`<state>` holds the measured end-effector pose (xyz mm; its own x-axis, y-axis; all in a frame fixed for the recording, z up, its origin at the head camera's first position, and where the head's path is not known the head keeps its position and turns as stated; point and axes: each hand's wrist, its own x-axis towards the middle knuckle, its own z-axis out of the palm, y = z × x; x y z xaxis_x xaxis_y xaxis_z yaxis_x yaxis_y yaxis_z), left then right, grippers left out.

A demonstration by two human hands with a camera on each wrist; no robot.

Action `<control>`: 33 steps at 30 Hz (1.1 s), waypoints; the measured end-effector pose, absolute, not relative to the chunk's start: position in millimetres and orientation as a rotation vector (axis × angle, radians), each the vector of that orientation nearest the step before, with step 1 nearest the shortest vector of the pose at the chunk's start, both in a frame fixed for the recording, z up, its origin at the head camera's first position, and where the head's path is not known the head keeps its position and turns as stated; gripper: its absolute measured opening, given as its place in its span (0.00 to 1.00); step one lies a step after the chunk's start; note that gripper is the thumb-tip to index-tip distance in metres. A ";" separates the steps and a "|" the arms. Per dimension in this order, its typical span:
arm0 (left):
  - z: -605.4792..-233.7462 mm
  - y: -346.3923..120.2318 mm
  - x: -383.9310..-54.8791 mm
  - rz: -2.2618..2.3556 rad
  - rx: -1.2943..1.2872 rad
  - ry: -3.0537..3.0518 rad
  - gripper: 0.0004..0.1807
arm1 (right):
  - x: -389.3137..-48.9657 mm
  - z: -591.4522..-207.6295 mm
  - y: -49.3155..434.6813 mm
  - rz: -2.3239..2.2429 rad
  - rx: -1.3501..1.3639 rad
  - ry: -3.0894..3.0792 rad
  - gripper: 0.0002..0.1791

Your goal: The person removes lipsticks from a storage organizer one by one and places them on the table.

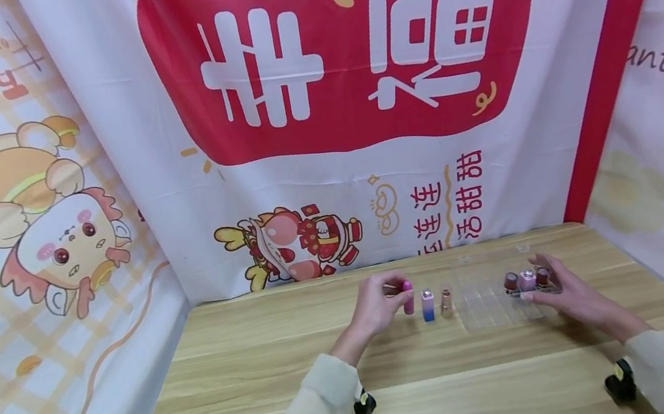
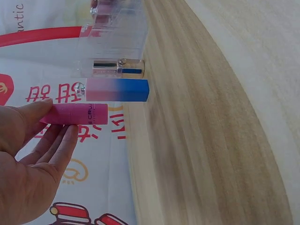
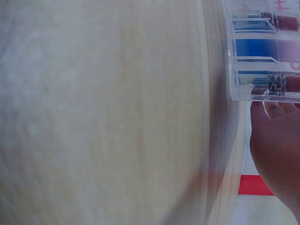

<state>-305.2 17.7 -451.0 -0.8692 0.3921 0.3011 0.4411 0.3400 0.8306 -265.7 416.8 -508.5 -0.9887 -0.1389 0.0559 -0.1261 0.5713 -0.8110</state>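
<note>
My left hand [image 1: 380, 303] pinches a pink lipstick tube [image 2: 77, 114] between thumb and fingers, holding it upright at the table. Just right of it stands a pink-to-blue lipstick [image 1: 428, 306] with a faceted top. Beside that is a slim lip gloss tube [image 1: 446, 300], clear and gold. Farther right lies a clear compartment organizer [image 1: 485, 309]. My right hand [image 1: 569, 289] grips its right end, thumb at the front and fingers at the back. In its right compartments stand two dark-capped tubes [image 1: 511, 282] with a pink-and-blue lipstick [image 3: 255, 48] between them.
The wooden table [image 1: 278, 360] runs back to a hanging cloth [image 1: 129, 159] with red printed panels. Patterned cloth [image 1: 55, 395] also hangs on the left side. A black wrist device [image 1: 365, 404] sits at the left cuff, another [image 1: 621, 384] at the right.
</note>
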 end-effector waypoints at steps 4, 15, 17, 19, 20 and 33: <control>-454.7 17.7 -307.6 -1.615 -0.760 -2.545 0.04 | -265.2 -507.7 416.3 -1.427 -0.229 2.768 0.57; -463.0 20.8 -310.7 -1.642 -0.695 -2.586 0.09 | -265.6 -508.3 417.4 -1.425 -0.216 2.767 0.57; -464.5 21.3 -310.8 -1.638 -0.670 -2.602 0.09 | -266.2 -509.5 418.1 -1.429 -0.221 2.769 0.57; -465.8 21.8 -311.0 -1.631 -0.659 -2.604 0.07 | -266.8 -510.3 418.5 -1.435 -0.228 2.771 0.57; -466.6 22.2 -311.2 -1.631 -0.651 -2.605 0.07 | -267.1 -510.6 418.7 -1.437 -0.233 2.772 0.57; -472.3 25.3 -312.4 -1.634 -0.615 -2.620 0.07 | -266.8 -509.2 417.0 -1.428 -0.230 2.782 0.57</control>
<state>-312.4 25.3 -472.3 -0.9238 0.3283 0.1972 0.3214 0.3848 0.8652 -266.8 417.0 -509.2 -0.9892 -0.1330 0.0613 -0.1273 0.5741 -0.8088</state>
